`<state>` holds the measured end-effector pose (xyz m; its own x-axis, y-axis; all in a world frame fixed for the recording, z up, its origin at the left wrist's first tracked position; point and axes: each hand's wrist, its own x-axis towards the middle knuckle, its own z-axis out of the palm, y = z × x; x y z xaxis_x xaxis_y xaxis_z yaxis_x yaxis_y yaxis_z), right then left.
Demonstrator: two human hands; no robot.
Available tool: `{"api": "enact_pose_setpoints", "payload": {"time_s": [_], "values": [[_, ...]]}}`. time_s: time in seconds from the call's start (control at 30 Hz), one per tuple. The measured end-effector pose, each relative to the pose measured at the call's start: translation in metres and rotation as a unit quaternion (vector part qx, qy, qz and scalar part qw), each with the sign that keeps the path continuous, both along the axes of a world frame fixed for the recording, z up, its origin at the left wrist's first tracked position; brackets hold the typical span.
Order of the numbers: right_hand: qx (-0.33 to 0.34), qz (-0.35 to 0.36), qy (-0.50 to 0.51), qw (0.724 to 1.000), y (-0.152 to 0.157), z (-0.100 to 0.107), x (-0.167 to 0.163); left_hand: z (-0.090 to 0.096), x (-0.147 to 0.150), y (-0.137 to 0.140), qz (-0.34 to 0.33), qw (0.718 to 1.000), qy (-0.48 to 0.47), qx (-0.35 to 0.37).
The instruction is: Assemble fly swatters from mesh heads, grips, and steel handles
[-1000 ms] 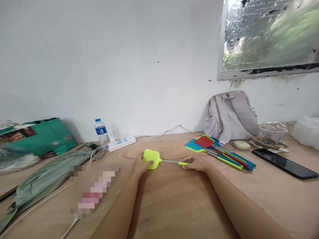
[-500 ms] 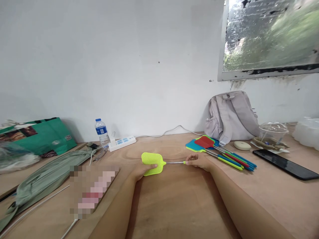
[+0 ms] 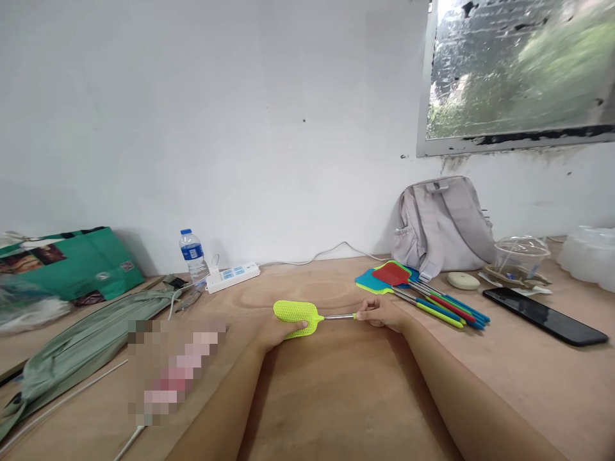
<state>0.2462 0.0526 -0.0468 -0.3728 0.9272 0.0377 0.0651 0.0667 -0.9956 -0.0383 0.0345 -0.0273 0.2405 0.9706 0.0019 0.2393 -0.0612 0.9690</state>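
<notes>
A yellow-green fly swatter [image 3: 296, 315] with a mesh head and a thin metal shaft is held level above the table. My left hand [image 3: 280, 332] grips the mesh head, its thumb lying on top. At the other end, my right hand [image 3: 382, 314] pinches the yellow-green grip, most of which is hidden by the fingers. To the right of that hand lies a pile of fly swatters [image 3: 423, 296] with blue, red and green heads, their coloured handles pointing toward the near right.
Behind the pile a grey backpack [image 3: 439, 224] leans on the wall. A black phone [image 3: 542, 315], a cream case [image 3: 462, 280] and a plastic cup [image 3: 521, 256] lie right. Leftward are a power strip [image 3: 234, 277], a water bottle [image 3: 193, 256], a green bag [image 3: 91, 266] and a blurred-out object [image 3: 175, 371].
The swatter's mesh head has tilted, so it looks flatter now. Both hands keep their hold in nearly the same place. The whole view has shifted slightly.
</notes>
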Motion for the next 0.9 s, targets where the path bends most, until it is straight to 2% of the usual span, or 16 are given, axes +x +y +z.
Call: {"api": "enact_pose_setpoints", "payload": {"time_s": [0.17, 0.27, 0.37, 0.47, 0.5, 0.57, 0.63, 0.7, 0.8, 0.9], "values": [[0.008, -0.016, -0.021, 1.0, -0.003, 0.003, -0.004, -0.002, 0.003, 0.002, 0.037, 0.999, -0.013, 0.014], [0.024, -0.033, -0.047, 0.998, -0.004, 0.005, -0.009, -0.004, 0.004, 0.007, 0.141, 0.986, -0.031, 0.081], [0.037, -0.047, -0.067, 0.996, -0.006, 0.007, -0.016, -0.005, 0.002, 0.013, 0.255, 0.947, 0.0, 0.197], [0.045, -0.079, -0.089, 0.992, -0.005, 0.007, -0.026, -0.005, 0.002, 0.014, 0.342, 0.872, 0.135, 0.323], [0.042, -0.086, -0.088, 0.991, -0.005, 0.006, -0.029, -0.004, 0.004, 0.012, 0.341, 0.847, 0.197, 0.358], [0.03, -0.087, -0.075, 0.993, -0.004, 0.004, -0.034, -0.004, 0.009, 0.007, 0.277, 0.811, 0.316, 0.408], [0.02, -0.072, -0.055, 0.996, -0.004, 0.001, -0.037, -0.004, 0.016, 0.001, 0.185, 0.789, 0.398, 0.43], [0.014, -0.073, -0.027, 0.997, -0.004, -0.002, -0.038, -0.005, 0.021, -0.003, 0.137, 0.77, 0.445, 0.436], [0.002, -0.123, 0.043, 0.991, -0.007, -0.006, -0.038, -0.007, 0.025, -0.007, 0.124, 0.744, 0.48, 0.449], [-0.024, -0.197, 0.176, 0.964, -0.009, -0.01, -0.04, -0.006, 0.027, -0.011, 0.125, 0.711, 0.503, 0.475]]}}
